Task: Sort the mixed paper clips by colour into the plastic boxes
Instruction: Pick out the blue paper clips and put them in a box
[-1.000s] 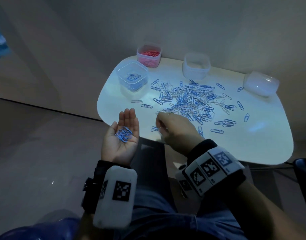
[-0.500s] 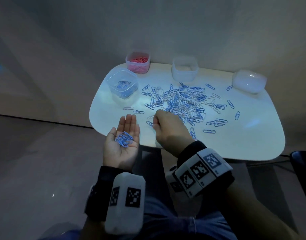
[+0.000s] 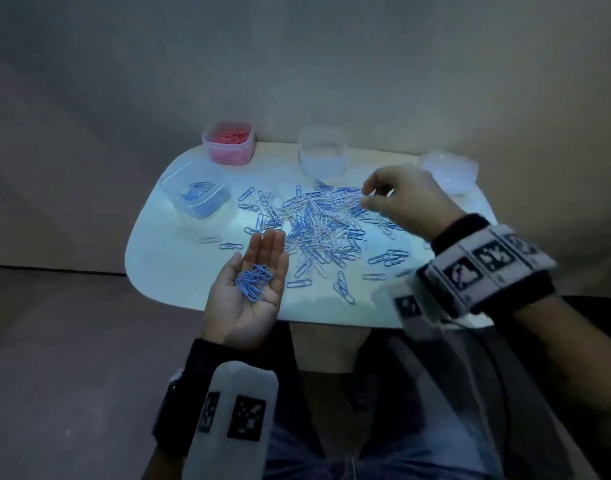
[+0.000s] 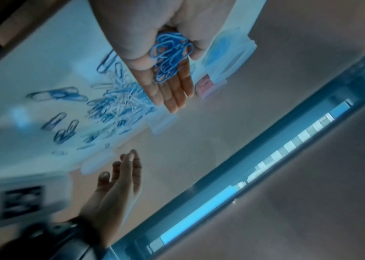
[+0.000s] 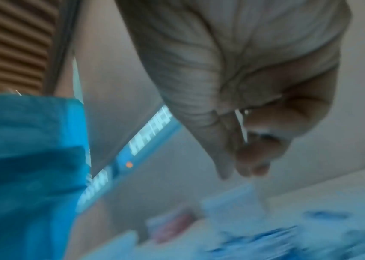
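Your left hand (image 3: 248,292) lies palm up w/ fingers straight, over the near edge of the white table (image 3: 179,271), carrying a small bunch of blue clips (image 3: 254,278) loose in the palm. Left-wrist view shows the same bunch (image 4: 170,56) resting across palm and finger bases, not gripped.

Your right hand (image 3: 404,199) hovers over the far right part of the mixed pile (image 3: 318,226), fingers curled down, thumb close to the fingertips. Right-wrist view is blurred; the fingertips (image 5: 252,158) bunch together w/ a thin pale sliver between them, but can't tell if that's a clip or just light, so its hold is unclear.

The pile, blue and white clips tangled, fills mid-table, w/ strays scattered to the near and right sides.

3 open boxes stand on the far side:
- blue box (image 3: 196,192), far left, some blue clips inside
- pink box (image 3: 229,142), at the far edge, pink clips inside
- clear box (image 3: 323,152), right of the pink 1, contents pale, can't make them out

1 more clear container (image 3: 449,171) sits at the far right corner, just beyond your right hand.
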